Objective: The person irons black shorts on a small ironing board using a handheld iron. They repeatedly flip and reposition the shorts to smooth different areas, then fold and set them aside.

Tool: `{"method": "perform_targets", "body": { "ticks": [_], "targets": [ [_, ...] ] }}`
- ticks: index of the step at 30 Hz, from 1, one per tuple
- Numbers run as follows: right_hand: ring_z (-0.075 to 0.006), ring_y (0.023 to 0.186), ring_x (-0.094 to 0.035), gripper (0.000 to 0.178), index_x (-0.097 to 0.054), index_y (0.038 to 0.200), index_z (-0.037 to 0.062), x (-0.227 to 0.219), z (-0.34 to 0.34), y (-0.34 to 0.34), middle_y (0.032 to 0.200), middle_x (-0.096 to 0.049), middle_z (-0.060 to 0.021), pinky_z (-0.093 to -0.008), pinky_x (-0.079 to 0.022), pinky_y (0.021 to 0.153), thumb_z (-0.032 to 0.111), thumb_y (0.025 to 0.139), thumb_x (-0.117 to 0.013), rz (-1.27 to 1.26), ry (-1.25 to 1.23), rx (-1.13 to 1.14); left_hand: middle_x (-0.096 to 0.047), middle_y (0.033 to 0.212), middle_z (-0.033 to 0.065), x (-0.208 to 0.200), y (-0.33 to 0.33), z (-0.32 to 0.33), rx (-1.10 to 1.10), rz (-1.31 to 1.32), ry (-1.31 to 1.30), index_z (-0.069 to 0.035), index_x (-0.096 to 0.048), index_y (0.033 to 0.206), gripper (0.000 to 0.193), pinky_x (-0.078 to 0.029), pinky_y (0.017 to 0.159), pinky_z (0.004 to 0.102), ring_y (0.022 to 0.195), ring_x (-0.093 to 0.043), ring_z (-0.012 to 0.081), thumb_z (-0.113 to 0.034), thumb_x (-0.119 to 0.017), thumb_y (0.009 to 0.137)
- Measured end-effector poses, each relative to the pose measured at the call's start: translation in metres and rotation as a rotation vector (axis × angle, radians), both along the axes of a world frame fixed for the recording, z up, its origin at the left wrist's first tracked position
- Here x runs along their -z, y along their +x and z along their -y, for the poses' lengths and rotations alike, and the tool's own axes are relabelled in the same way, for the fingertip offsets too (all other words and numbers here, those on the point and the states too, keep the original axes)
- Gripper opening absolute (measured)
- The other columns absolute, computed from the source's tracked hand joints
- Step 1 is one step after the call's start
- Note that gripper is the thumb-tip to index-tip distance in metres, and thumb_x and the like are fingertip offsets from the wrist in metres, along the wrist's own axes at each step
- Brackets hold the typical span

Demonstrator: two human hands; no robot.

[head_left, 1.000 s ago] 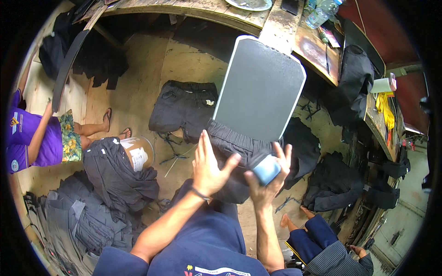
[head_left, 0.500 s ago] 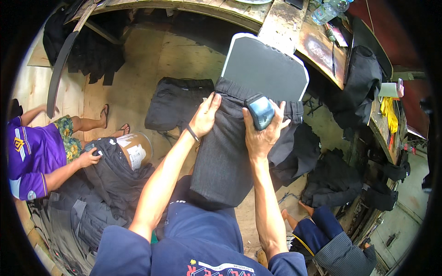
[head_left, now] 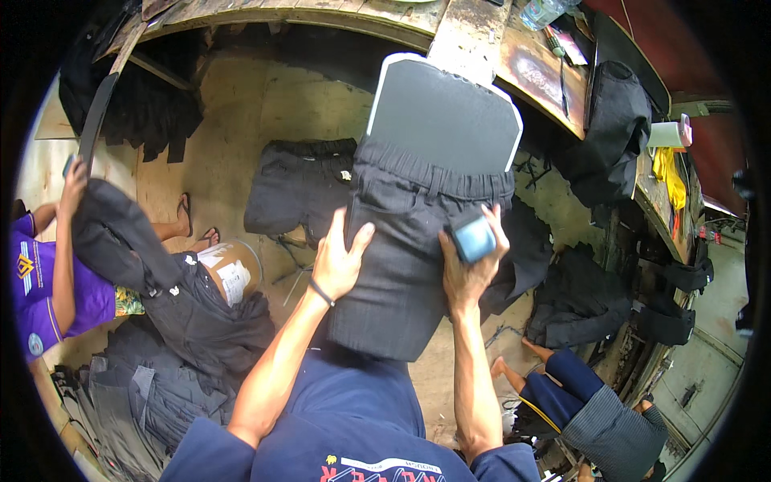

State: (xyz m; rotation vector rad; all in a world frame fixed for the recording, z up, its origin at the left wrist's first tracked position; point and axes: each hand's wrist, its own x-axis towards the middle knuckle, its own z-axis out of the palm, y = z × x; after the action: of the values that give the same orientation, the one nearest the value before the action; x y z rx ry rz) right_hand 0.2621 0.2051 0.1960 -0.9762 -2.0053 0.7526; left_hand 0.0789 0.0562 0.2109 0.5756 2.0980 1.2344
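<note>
A pair of black elastic-waist trousers or shorts (head_left: 397, 265) is drawn over the end of a grey board with a white edge (head_left: 446, 108). The waistband lies across the board and the folded legs hang towards me. My right hand (head_left: 470, 273) grips a small dark block-shaped tool with a glossy blue face (head_left: 475, 239), close to the right side of the cloth below the waistband. At the garment's left edge my left hand (head_left: 339, 265) rests with thumb and fingers apart, holding nothing.
Another black garment (head_left: 297, 189) lies beyond my left hand. At left, a person in purple (head_left: 60, 277) handles black clothing by a cardboard drum (head_left: 241, 269). A second person (head_left: 610, 418) sits low right. The wooden table (head_left: 538, 76) holds a plastic bottle (head_left: 546, 11). Black clothes (head_left: 578, 297) are piled right.
Both my hands have moved down from the waistband, and my left hand has spread its fingers. The waistband now shows fully. The person at left has raised a black garment with one arm.
</note>
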Motion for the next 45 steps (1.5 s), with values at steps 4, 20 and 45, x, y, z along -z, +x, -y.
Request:
{"method": "perform_targets", "body": {
  "ticks": [4,20,45],
  "targets": [
    [-0.0457,0.151,-0.048,0.092,-0.036,0.151,0.0074,0.006,0.032,0.017,0.157,-0.052,-0.0261,-0.0583,-0.037,0.126,0.007,0.082,-0.097,-0.104,-0.067,0.009,-0.071,0.131,0.0379,0.016,0.008,0.025,0.024,0.095,-0.035,0.014,-0.044,0.154,0.079,-0.052,0.110,0.0456,0.131,-0.068,0.0464,-0.052,-0.058,0.112],
    [-0.0372,0.131,-0.058,0.078,-0.042,0.149,0.0002,0.031,-0.038,-0.012,0.141,-0.056,-0.0222,-0.0488,-0.045,0.112,0.020,0.092,-0.091,-0.027,-0.058,0.105,-0.058,0.146,0.0221,0.022,-0.021,-0.045,-0.028,-0.685,0.225,-0.005,-0.056,0.154,0.066,-0.037,0.125,0.0554,0.145,-0.049,0.0405,-0.047,-0.071,0.105],
    [-0.0435,0.118,-0.058,0.073,-0.051,0.137,-0.0016,0.009,-0.042,-0.025,0.124,-0.059,-0.0238,-0.0530,-0.047,0.103,0.027,0.087,-0.095,0.000,0.140,0.137,-0.071,0.098,0.0244,-0.045,-0.086,-0.098,0.918,-0.149,-0.117,0.004,-0.058,0.106,0.076,-0.052,0.082,0.0370,0.096,-0.069,0.0285,-0.057,-0.094,0.080]
  ]
}}
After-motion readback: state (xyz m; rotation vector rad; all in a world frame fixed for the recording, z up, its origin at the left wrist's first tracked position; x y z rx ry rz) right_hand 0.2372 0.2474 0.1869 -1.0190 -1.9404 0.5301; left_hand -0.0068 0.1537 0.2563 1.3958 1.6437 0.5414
